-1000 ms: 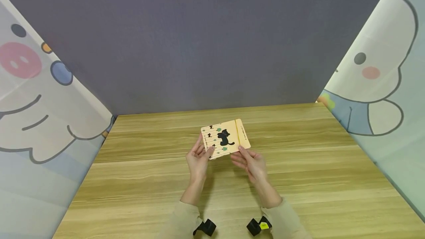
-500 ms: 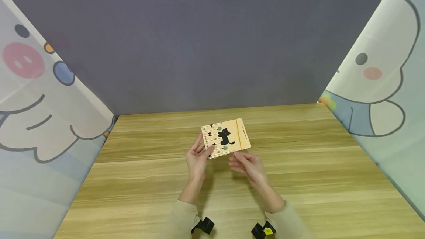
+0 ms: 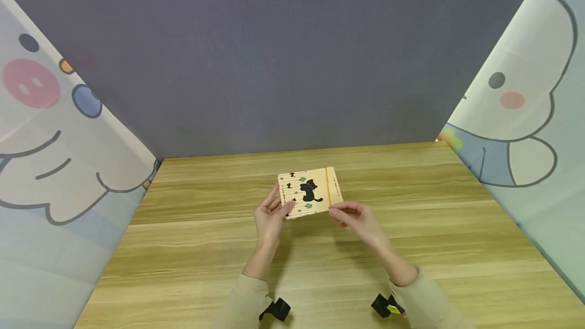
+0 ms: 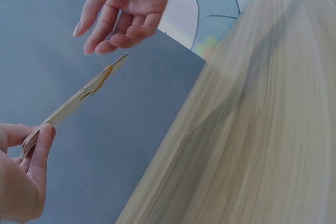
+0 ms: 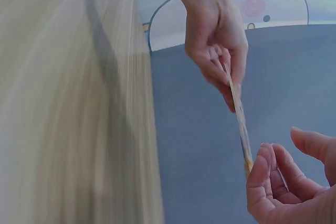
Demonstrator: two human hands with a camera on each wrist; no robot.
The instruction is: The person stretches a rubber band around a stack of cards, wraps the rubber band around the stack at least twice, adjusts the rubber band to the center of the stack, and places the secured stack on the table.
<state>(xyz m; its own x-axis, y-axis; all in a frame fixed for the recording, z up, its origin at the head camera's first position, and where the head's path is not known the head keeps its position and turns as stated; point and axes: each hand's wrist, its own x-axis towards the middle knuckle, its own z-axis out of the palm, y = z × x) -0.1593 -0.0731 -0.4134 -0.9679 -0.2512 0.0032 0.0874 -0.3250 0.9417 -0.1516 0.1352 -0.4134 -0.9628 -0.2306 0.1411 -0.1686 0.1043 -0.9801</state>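
Note:
A thin, flat, cream cat-print card pack (image 3: pixel 315 193) is held tilted above the table. A yellow elastic band (image 3: pixel 328 187) runs across it near its right end. My left hand (image 3: pixel 268 220) grips the left end, thumb on the printed face and fingers behind. At the lower right corner is my right hand (image 3: pixel 361 221), its thumb and forefinger near the band. In the right wrist view, the right hand (image 5: pixel 294 182) has bent fingers by the band end, the thumb standing apart. The left wrist view shows the pack (image 4: pixel 73 103) edge-on, the right hand (image 4: pixel 126 11) beyond its far end.
The wood-grain table (image 3: pixel 192 258) lies beneath both hands. A dark grey panel (image 3: pixel 292 65) rises behind it. Cartoon-printed curtains stand at the left (image 3: pixel 55 166) and right (image 3: pixel 525 116). Black camera mounts (image 3: pixel 278 309) sit at the wrists.
My right hand has shifted right along the pack's lower edge to the banded corner, its forearm swinging outward. The pack's right end has dipped slightly; my left hand keeps its grip.

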